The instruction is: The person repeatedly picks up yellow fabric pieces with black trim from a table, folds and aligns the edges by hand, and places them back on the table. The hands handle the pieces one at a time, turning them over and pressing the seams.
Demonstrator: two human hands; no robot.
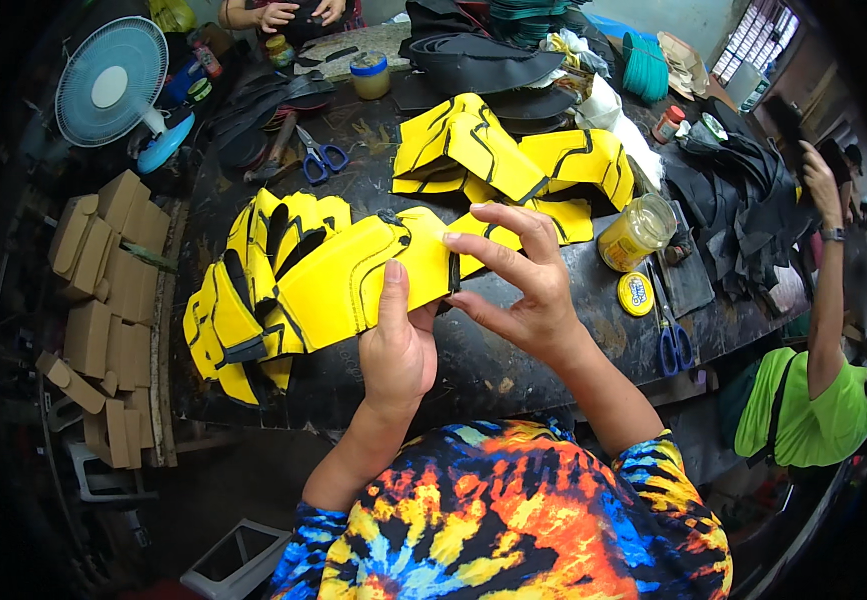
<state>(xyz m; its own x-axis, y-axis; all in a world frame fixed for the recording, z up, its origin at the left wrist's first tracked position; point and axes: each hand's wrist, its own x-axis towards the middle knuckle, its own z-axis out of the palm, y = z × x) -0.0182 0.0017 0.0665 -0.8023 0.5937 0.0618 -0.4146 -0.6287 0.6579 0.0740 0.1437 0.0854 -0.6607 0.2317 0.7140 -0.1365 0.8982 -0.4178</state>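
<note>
Between the thumb and fingers of my left hand (400, 350) is a flat yellow panel (339, 285) with black curved lines and a black strip along its right end. The fingers behind the panel are mostly hidden. At that end, my right hand (534, 285) has its fingers spread, the index fingertip and thumb close by the black edge; contact is hard to make out. More yellow-and-black pieces (229, 312) lie bunched beneath the panel's left side. Beyond my hands rests another folded stack of yellow pieces (469, 150).
Right of my hands stand an open jar (626, 245), its yellow lid (636, 294) and blue-handled scissors (672, 340). Other scissors (322, 158) lie farther back. Black pieces (739, 200) cover the table's right. A fan (112, 85) stands left; a person in green (804, 405) is at right.
</note>
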